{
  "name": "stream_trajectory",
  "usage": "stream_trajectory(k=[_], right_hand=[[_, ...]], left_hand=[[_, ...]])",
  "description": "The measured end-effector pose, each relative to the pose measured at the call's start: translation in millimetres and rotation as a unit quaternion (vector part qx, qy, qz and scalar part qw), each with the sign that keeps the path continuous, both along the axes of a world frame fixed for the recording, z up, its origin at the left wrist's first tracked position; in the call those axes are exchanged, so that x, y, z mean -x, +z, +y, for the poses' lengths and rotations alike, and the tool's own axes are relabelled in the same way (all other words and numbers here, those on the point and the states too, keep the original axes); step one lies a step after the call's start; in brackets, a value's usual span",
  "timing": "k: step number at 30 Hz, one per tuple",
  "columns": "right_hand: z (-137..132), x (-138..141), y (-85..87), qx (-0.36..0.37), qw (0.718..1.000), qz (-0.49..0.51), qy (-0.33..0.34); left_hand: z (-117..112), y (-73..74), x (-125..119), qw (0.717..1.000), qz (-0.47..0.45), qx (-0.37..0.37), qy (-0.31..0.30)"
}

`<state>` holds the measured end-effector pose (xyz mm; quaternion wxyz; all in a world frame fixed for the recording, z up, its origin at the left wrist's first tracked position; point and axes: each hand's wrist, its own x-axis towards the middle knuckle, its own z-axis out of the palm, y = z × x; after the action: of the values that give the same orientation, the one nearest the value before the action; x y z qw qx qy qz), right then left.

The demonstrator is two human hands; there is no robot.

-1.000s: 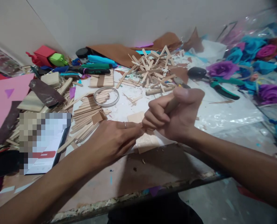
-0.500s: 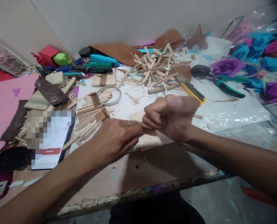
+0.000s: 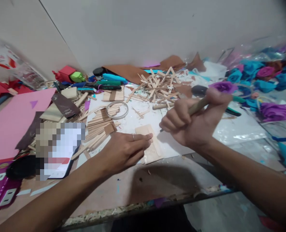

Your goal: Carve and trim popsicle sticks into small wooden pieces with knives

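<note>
My left hand (image 3: 123,150) lies on the table with its fingers stretched onto a small flat panel of wooden sticks (image 3: 149,144), pressing it down; a ring shows on one finger. My right hand (image 3: 192,121) is closed in a fist round a wooden-handled tool (image 3: 198,105), lifted a little above and to the right of the panel. The tool's working end is hidden by the fist.
A heap of loose craft sticks (image 3: 158,86) lies at the back, a stack of sticks (image 3: 100,125) and a clear tape ring (image 3: 117,110) to the left. A phone (image 3: 59,150) lies at the left. Pliers (image 3: 226,103) and paper flowers (image 3: 265,80) fill the right. Pink paper (image 3: 14,122) lies far left.
My right hand has lifted up and to the right, away from the panel, with the tool in it. My left hand stays on the panel, fingers now flatter. The view has tilted upward.
</note>
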<state>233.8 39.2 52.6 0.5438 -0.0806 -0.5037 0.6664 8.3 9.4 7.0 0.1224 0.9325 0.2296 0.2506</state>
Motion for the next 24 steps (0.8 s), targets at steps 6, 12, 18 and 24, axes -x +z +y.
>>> stream_trajectory(k=[6,12,18,24], right_hand=[[1.3,-1.3,-11.5,0.038,0.998,-0.042,-0.002],[1.7,-6.5,-5.1,0.043,0.998,-0.047,-0.014],[-1.2,-5.1,-6.0,0.057,0.996,-0.071,-0.007],[-1.6,-4.7,-8.7,0.051,0.996,-0.077,0.001]], left_hand=[[3.6,-2.9,7.8,0.997,-0.024,-0.069,-0.002],[-1.4,-1.5,6.6,0.997,-0.01,-0.074,-0.004],[-2.4,-2.3,7.9,0.998,0.046,-0.052,0.001],[-2.4,1.2,8.2,0.995,0.061,-0.074,0.008]])
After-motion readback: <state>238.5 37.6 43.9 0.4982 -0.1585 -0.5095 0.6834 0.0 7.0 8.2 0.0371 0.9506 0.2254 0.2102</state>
